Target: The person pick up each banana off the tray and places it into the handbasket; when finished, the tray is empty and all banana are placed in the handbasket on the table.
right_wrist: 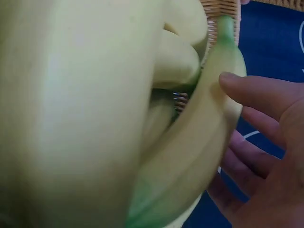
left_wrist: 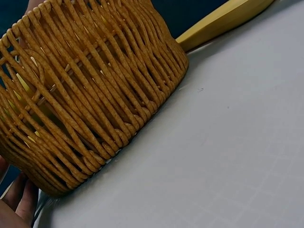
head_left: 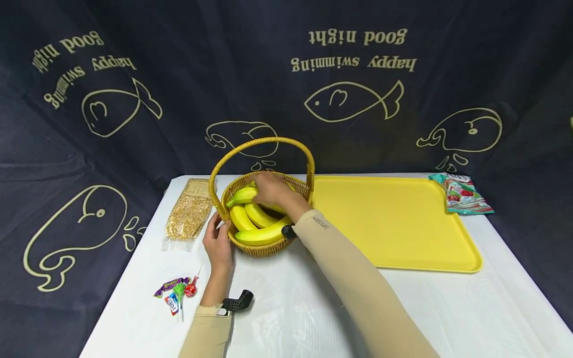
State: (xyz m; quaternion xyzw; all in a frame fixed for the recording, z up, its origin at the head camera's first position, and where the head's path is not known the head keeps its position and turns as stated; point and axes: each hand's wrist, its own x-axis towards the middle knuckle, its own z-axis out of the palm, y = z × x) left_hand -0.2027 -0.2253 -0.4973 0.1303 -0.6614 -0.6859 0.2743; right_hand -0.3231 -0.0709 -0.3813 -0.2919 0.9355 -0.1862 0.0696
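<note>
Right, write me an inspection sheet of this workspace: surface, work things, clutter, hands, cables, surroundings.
Surface: white table, covered with a smooth sheet.
Work things: wicker basket with a hoop handle, bananas piled inside.
Clutter: yellow tray right of the basket; grain packet on the left; wrapped sweets near the front left; snack bag at the far right.
Hands: left hand touches the basket's side wall; right hand reaches into the basket, fingers round one banana.
Cables: nothing seen.
Surroundings: dark cloth backdrop printed with fish, whales and words.
</note>
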